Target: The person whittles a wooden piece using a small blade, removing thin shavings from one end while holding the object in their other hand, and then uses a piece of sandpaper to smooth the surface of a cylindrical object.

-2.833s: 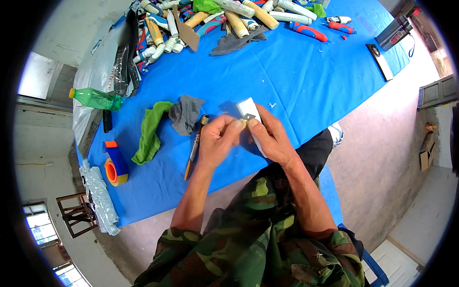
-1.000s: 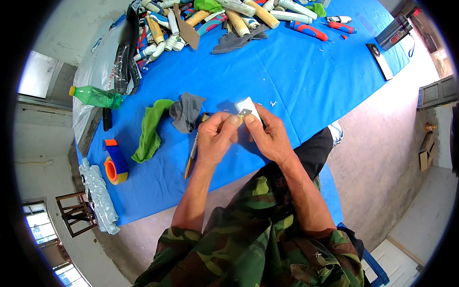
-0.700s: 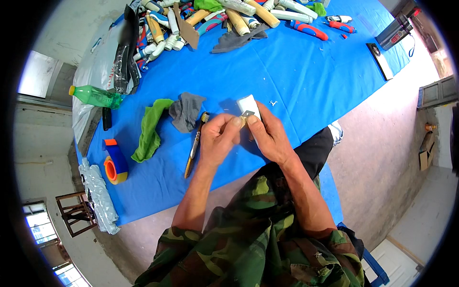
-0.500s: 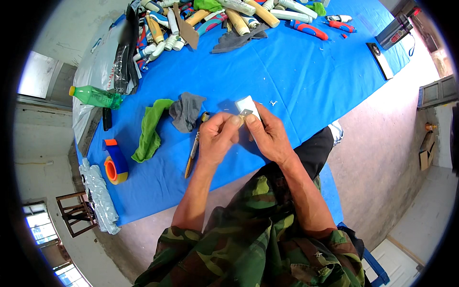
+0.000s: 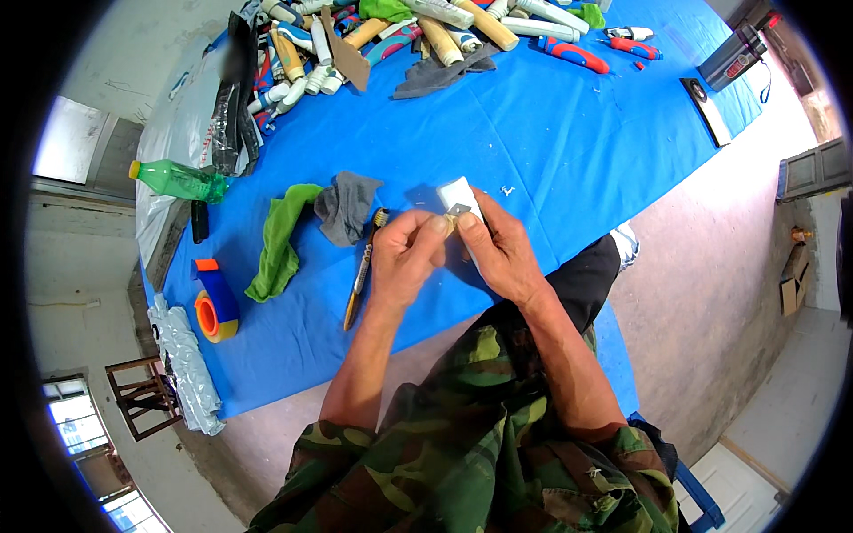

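My right hand (image 5: 505, 249) is closed round a white rectangular piece (image 5: 458, 192), with its thumb on a small grey metal plate (image 5: 459, 208) on that piece. My left hand (image 5: 409, 250) pinches a small yellowish bit (image 5: 450, 222) at the plate's edge, too small to make out clearly. Just left of that hand lies a brush (image 5: 360, 275) with a long handle on the blue cloth (image 5: 551, 142). Beyond it are a crumpled grey rag (image 5: 346, 204) and a green rag (image 5: 277, 249).
A pile of plastic handle-like pieces (image 5: 373, 35) covers the back. A green bottle (image 5: 182, 181), tape dispenser (image 5: 213, 300) and silver bag (image 5: 185, 355) lie left. At the back right are red-and-blue tools (image 5: 573, 55), a flat bar (image 5: 705, 113) and a dark flask (image 5: 729, 60).
Both hands have stayed at the same spot on the white piece, shifting only slightly. The piece's top and plate have tilted a little back and forth. Little else differs.
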`<state>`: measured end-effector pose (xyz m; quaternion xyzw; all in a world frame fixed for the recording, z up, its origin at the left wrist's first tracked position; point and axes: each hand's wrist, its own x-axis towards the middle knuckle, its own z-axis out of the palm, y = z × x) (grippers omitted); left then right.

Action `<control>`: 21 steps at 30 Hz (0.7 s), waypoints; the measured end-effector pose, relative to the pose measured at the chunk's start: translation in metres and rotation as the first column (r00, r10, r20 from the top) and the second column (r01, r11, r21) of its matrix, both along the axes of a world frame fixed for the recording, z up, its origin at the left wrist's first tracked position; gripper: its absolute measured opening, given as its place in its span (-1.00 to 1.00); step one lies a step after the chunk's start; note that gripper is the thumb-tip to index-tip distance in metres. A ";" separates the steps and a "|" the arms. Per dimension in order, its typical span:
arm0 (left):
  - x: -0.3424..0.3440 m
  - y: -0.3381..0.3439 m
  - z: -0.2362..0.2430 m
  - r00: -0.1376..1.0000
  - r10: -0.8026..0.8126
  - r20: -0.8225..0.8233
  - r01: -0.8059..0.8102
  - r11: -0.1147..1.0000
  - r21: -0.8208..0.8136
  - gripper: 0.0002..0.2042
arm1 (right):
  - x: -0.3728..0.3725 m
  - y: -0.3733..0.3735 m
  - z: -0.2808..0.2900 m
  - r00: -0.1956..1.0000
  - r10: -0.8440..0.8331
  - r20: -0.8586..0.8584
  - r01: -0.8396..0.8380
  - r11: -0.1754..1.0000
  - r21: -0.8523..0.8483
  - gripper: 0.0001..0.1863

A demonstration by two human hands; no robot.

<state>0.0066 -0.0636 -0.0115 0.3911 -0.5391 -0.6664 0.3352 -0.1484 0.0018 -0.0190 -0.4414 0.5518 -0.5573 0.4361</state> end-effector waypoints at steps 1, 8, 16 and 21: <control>0.000 0.000 0.000 1.000 0.003 -0.006 -0.003 1.000 -0.003 -0.77 | 0.000 0.000 0.000 1.000 -0.006 0.010 0.006 1.000 0.004 -0.57; 0.000 -0.004 0.004 1.000 0.020 -0.006 -0.021 0.999 -0.046 -0.77 | 0.002 -0.002 0.001 0.999 -0.036 0.021 0.036 0.999 0.010 -0.59; 0.003 0.001 0.001 1.000 -0.026 0.013 0.026 1.000 -0.016 -0.78 | 0.000 0.001 -0.005 0.999 -0.025 -0.044 0.024 0.999 -0.029 -0.56; 0.001 0.002 0.005 1.000 -0.029 0.013 0.029 1.000 0.001 -0.79 | -0.003 0.001 -0.002 0.999 0.022 -0.035 -0.021 1.000 0.007 -0.54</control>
